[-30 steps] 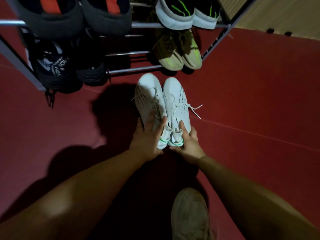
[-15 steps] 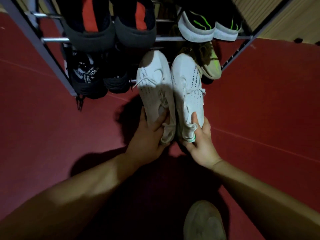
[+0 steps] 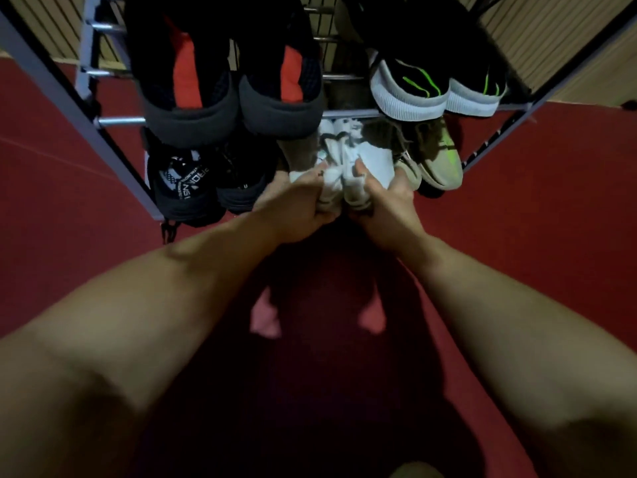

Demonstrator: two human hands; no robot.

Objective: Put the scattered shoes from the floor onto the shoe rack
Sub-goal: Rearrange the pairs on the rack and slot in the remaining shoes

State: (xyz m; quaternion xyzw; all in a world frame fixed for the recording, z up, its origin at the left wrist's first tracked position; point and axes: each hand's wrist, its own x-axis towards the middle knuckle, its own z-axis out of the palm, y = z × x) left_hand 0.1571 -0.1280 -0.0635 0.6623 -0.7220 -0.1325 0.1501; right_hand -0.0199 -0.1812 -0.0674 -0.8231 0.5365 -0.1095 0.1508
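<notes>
While the left hand (image 3: 293, 212) and the right hand (image 3: 386, 212) each grip one heel, the white shoes (image 3: 375, 160) sit side by side, toes-first, at the lower level of the shoe rack (image 3: 119, 121), between black sneakers (image 3: 186, 188) and olive sneakers (image 3: 441, 163).

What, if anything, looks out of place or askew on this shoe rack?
Only a dark loop dangles below the black shoes at the rack's lower left; nothing else stands out.

Home entryway – metal shoe rack (image 3: 113, 157) w/ sneakers, red floor (image 3: 517, 236)
</notes>
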